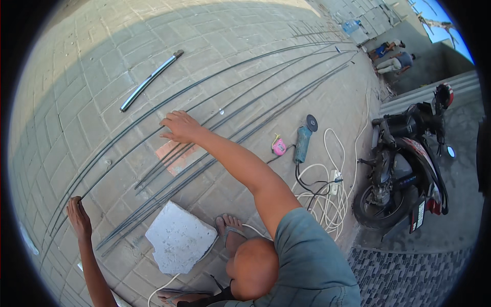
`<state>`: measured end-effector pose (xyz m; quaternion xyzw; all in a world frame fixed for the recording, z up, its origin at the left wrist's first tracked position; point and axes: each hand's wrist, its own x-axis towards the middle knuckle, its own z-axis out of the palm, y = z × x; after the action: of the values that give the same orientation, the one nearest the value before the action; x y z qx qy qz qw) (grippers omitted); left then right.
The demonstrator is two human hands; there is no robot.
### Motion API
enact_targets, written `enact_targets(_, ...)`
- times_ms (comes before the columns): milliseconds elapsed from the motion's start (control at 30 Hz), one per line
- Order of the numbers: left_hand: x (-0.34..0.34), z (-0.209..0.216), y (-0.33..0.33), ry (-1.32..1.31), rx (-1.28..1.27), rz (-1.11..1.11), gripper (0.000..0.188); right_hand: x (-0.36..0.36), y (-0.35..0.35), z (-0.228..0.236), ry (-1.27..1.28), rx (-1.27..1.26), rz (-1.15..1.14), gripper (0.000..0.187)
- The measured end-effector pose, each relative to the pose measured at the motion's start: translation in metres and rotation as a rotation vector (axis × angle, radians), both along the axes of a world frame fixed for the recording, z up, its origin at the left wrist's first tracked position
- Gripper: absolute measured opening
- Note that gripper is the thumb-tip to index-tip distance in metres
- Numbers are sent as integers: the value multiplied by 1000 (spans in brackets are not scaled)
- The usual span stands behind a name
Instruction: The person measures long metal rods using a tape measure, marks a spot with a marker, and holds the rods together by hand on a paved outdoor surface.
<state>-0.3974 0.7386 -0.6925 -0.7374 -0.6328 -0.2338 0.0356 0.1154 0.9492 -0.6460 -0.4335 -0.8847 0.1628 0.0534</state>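
Long thin steel rods (261,105) run across the paving in a bent-looking bundle from lower left to upper right. At the lower left, my left hand (79,220) is closed, its fingertips on one rod. My right hand (181,127) reaches over the middle of the rods, palm down. Its thumb and fingers are spread, and a rod passes beneath them. An orange-red tile (176,153) lies under several rods below this hand. Beside my feet is a rough pale concrete slab (181,238), with rod ends close to its upper edge.
An angle grinder (303,143), a pink tape measure (279,146) and a white extension cord (332,210) lie right of the rods. A shiny metal tube (151,82) lies beyond them. A motorbike (404,169) stands at right; two people (394,59) are farther back.
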Motion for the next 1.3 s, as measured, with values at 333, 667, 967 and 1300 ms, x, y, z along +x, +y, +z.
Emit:
enact_targets(333, 12, 36, -5, -42, -187, -54, 13, 214, 12, 28, -308, 135, -267, 27)
enact_targets(667, 198, 71, 35, -197, -420, -82, 27, 143, -8, 45, -119, 172, -136, 50)
enact_targets(967, 207, 67, 76, -417, -514, -375, 32, 62, -39, 19, -133, -230, 118, 31)
enact_targets(1300, 75, 40, 31, -486, -851, 42, 40, 177, -4, -17, -387, 172, 75, 18)
